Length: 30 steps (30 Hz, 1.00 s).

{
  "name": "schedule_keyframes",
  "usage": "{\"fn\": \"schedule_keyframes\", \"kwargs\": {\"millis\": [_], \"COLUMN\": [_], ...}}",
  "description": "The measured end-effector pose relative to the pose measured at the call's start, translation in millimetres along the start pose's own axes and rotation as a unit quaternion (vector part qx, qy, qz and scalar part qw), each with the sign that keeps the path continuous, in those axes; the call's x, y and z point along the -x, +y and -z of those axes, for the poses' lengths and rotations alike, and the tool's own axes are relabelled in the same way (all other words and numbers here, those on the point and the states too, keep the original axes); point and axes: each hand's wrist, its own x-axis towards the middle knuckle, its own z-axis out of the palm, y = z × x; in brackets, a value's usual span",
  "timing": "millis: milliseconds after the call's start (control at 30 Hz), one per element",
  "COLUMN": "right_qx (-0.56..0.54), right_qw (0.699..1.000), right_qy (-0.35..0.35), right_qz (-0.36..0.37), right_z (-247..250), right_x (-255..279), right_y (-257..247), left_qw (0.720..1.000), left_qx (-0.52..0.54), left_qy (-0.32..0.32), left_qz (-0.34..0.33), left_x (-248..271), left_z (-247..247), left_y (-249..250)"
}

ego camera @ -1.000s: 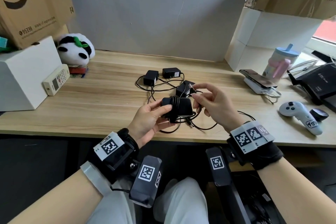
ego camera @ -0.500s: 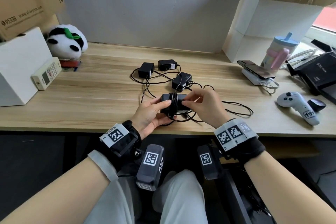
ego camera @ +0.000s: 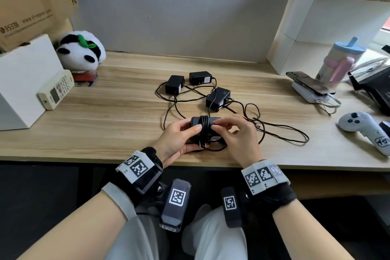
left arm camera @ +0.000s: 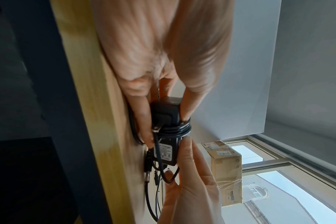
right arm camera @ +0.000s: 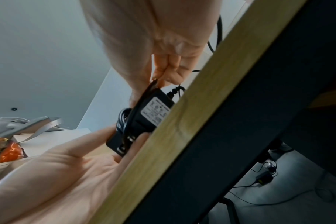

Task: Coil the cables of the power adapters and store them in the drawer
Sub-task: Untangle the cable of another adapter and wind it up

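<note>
One adapter (ego camera: 205, 127) of four mid-coil, cable (left arm camera: 179, 128) wound several turns round body, short tail loose below. Left hand (ego camera: 179, 141) clamped on adapter, thumb pinning turns; right hand (ego camera: 236, 135) pinching cable end at adapter's other side, just above counter (ego camera: 105, 124) front edge. Three other adapters (ego camera: 218, 99) beyond the grip, cables uncoiled and tangled. Drawer not in view. Nothing stored yet; roughly early stage.
</note>
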Motion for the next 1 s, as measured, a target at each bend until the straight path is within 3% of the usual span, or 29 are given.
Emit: {"fn": "schedule_keyframes", "kwargs": {"millis": [200, 433, 667, 867, 1000], "right_qx": [-0.013, -0.014, 0.022, 0.051, 0.085], "right_qw": [0.999, 0.999, 0.998, 0.997, 0.994], "right_qy": [0.024, -0.017, 0.046, -0.059, -0.064], "right_qz": [-0.032, -0.049, -0.041, -0.024, -0.006], "right_z": [-2.4, -6.8, -14.8, 2.0, 4.0], "right_x": [4.3, 2.0, 7.2, -3.7, -9.5], "right_y": [-3.5, -11.5, -11.3, -18.7, -21.8], "left_qw": [1.0, 0.999, 0.999, 0.998, 0.998], "left_qx": [0.008, 0.009, 0.031, 0.02, 0.003], "left_qy": [-0.013, -0.024, -0.033, -0.039, -0.029], "left_qz": [-0.009, -0.019, -0.03, -0.042, -0.053], "left_x": [-0.2, 1.1, 0.5, 1.1, -1.1], "left_z": [1.5, 3.2, 3.6, 4.4, 5.5], "left_y": [-4.0, -4.1, -5.5, -5.8, -8.3]}}
